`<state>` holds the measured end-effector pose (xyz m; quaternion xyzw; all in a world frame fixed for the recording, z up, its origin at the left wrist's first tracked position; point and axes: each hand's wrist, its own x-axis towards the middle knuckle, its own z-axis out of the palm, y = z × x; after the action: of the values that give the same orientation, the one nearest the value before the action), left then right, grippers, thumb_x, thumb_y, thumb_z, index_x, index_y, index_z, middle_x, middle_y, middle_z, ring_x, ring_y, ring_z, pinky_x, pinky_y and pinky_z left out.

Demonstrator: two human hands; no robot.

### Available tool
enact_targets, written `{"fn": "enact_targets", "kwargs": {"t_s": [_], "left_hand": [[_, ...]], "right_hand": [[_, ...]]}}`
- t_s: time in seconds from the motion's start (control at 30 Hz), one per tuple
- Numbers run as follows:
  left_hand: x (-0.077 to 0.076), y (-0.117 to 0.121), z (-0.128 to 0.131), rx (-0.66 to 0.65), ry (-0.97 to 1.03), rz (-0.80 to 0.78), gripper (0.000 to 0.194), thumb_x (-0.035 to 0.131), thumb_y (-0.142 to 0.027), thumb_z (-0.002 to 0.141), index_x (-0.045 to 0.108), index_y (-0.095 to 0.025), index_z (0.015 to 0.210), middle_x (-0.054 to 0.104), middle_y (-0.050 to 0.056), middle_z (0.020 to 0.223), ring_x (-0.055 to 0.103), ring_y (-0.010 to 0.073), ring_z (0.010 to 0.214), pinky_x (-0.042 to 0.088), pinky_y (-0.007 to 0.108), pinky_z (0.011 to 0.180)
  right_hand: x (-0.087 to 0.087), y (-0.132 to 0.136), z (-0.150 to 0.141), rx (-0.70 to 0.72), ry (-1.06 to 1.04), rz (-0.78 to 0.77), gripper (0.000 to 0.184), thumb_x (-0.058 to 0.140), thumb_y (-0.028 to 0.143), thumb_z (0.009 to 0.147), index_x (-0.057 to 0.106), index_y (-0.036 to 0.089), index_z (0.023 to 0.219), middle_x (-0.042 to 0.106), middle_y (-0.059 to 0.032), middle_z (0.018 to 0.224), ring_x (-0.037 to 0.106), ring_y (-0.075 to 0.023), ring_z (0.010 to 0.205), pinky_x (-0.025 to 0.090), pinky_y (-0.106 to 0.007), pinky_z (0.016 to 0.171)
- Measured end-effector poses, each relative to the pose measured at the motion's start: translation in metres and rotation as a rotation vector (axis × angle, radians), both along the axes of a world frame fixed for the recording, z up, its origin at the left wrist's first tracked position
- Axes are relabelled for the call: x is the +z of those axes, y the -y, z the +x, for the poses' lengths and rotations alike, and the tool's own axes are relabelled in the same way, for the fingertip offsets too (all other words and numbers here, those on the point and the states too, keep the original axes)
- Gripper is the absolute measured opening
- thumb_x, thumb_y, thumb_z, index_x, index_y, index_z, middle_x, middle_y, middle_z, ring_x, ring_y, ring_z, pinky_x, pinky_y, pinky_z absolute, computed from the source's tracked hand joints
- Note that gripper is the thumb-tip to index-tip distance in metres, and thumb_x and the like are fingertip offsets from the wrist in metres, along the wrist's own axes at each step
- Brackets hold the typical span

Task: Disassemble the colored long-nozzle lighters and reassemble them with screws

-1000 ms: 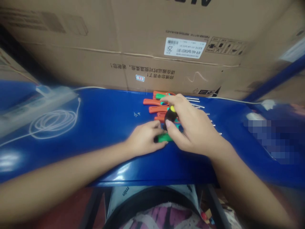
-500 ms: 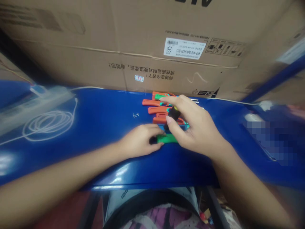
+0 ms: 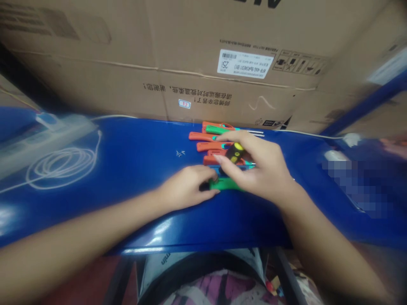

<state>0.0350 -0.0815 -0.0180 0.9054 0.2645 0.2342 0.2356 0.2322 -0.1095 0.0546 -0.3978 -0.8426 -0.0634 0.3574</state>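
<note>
A row of screwdrivers with orange handles (image 3: 203, 137) and green handles lies on the blue table (image 3: 133, 156), metal shafts pointing right. My right hand (image 3: 259, 169) pinches a black and yellow screwdriver handle (image 3: 234, 151) between thumb and fingers, low over the row. My left hand (image 3: 186, 187) rests on the table with its fingers curled against the end of the nearest green handle (image 3: 222, 183). The shafts under my right hand are hidden.
A large cardboard box (image 3: 203, 63) with a white label stands along the table's far edge. A coiled white cable (image 3: 60, 163) and a white power strip (image 3: 47, 131) lie at the left. A blurred patch covers something at the right (image 3: 352, 182).
My right hand has lowered the black and yellow handle and tilted it flatter toward the row. My left hand has stayed at the green handle.
</note>
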Motion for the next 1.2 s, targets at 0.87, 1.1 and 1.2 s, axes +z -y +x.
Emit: {"fn": "enact_targets", "kwargs": {"t_s": [0.87, 1.1, 1.2], "left_hand": [[0.001, 0.0, 0.0, 0.005, 0.009, 0.006, 0.01, 0.07, -0.027, 0.088, 0.065, -0.018, 0.091, 0.067, 0.002, 0.084, 0.064, 0.0169, 0.075, 0.049, 0.027, 0.068], [0.001, -0.001, 0.0, 0.002, 0.015, 0.001, 0.011, 0.07, -0.027, 0.088, 0.064, -0.018, 0.091, 0.067, 0.001, 0.084, 0.064, 0.0166, 0.076, 0.049, 0.027, 0.068], [0.001, -0.001, 0.0, -0.011, 0.013, 0.001, 0.011, 0.07, -0.026, 0.088, 0.064, -0.018, 0.093, 0.067, 0.002, 0.085, 0.063, 0.0164, 0.075, 0.049, 0.027, 0.068]], "right_hand": [[0.008, 0.004, 0.007, 0.012, 0.08, -0.055, 0.024, 0.055, 0.031, 0.091, 0.06, 0.02, 0.112, 0.074, -0.0049, 0.096, 0.07, -0.0188, 0.076, 0.052, -0.029, 0.068], [0.012, 0.007, 0.008, 0.081, 0.053, -0.039, 0.027, 0.052, 0.023, 0.091, 0.061, 0.019, 0.116, 0.072, -0.0088, 0.114, 0.07, -0.0212, 0.095, 0.055, -0.033, 0.08], [0.012, 0.006, 0.009, 0.071, 0.063, -0.046, 0.02, 0.055, 0.026, 0.092, 0.063, 0.02, 0.11, 0.074, -0.0069, 0.107, 0.071, -0.0207, 0.093, 0.054, -0.031, 0.078]]}}
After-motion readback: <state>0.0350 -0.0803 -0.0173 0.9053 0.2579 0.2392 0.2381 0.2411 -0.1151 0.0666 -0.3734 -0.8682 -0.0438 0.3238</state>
